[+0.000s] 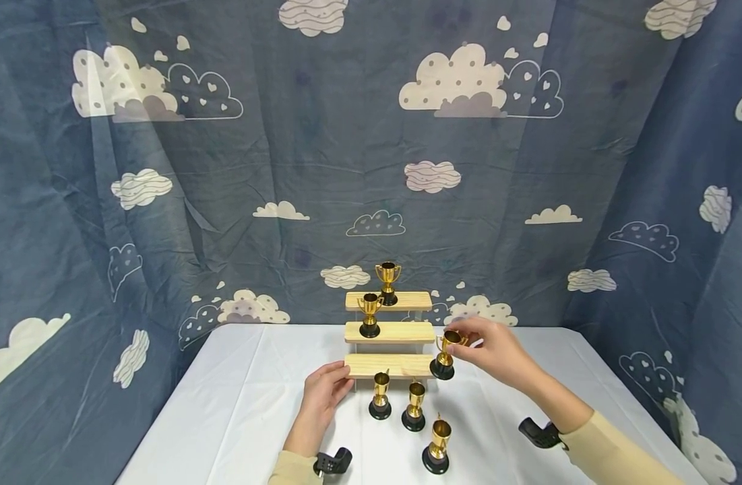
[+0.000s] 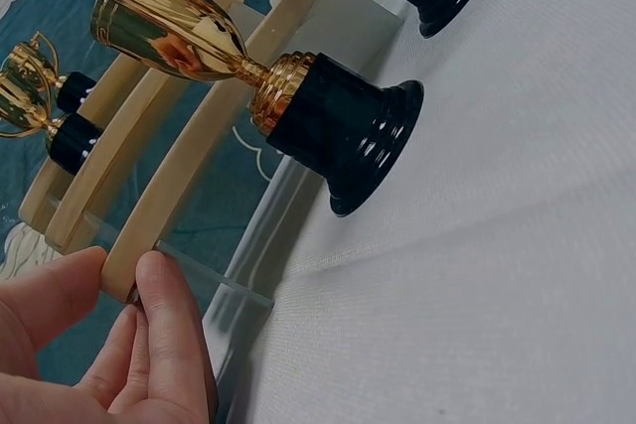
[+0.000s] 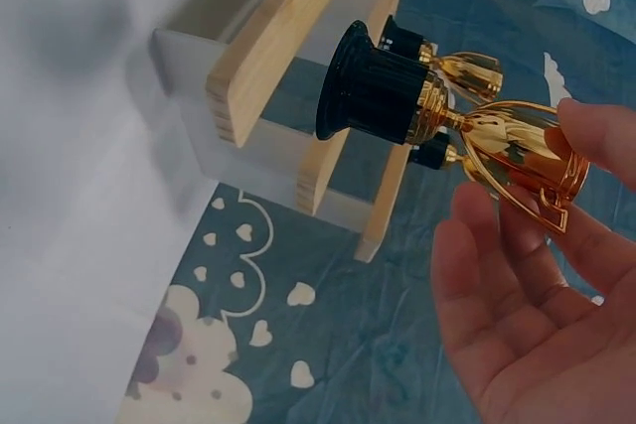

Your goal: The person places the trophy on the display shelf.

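Note:
My right hand [image 1: 488,347] pinches a small gold trophy cup [image 1: 446,350] with a black base by its cup, and holds it beside the right end of the bottom board. The right wrist view shows that trophy [image 3: 397,96] apart from the boards. With thumb and fingers, my left hand [image 1: 325,394] grips the left end of the bottom board [image 2: 189,161] of a three-step wooden stand [image 1: 389,366]. One trophy [image 1: 388,283] stands on the top board and another [image 1: 369,315] on the middle board.
Three more trophies stand on the white-covered table [image 1: 243,411] in front of the stand: one on the left [image 1: 380,396], one in the middle [image 1: 414,406] and one nearest me [image 1: 437,446]. Behind the table hangs a blue cloud-patterned curtain [image 1: 346,148].

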The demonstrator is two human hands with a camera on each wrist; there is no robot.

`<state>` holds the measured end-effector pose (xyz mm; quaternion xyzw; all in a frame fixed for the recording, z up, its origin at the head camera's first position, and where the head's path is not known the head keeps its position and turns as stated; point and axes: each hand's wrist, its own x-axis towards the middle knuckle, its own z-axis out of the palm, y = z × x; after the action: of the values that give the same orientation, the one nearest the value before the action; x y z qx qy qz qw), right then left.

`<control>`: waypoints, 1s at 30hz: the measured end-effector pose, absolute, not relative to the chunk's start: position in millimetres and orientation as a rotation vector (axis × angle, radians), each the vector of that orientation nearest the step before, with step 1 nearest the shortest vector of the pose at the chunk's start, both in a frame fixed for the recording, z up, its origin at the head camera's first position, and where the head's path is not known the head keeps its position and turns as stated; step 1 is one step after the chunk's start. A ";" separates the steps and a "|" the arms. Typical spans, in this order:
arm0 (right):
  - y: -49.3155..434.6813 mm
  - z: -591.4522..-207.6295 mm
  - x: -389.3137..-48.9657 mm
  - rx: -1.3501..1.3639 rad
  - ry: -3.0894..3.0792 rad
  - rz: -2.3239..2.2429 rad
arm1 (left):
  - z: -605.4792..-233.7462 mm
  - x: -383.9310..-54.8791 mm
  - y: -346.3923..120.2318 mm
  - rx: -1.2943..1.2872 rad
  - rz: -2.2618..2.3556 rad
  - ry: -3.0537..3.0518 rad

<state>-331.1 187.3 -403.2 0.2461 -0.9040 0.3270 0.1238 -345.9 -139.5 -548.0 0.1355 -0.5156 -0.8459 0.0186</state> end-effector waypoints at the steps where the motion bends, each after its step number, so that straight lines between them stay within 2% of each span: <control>1: 186.8 -402.5 -331.8 0.718 -2.631 0.957 | -547.6 -345.8 -139.4 0.418 -2.630 -1.598; 30: 163.3 -390.8 -371.5 0.657 -2.689 1.015 | -548.0 -345.1 -139.4 0.398 -2.633 -1.593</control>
<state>-371.5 163.3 -390.8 0.2218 -0.9077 0.3428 0.0965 -345.1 -139.4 -548.0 0.1283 -0.5132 -0.8484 0.0195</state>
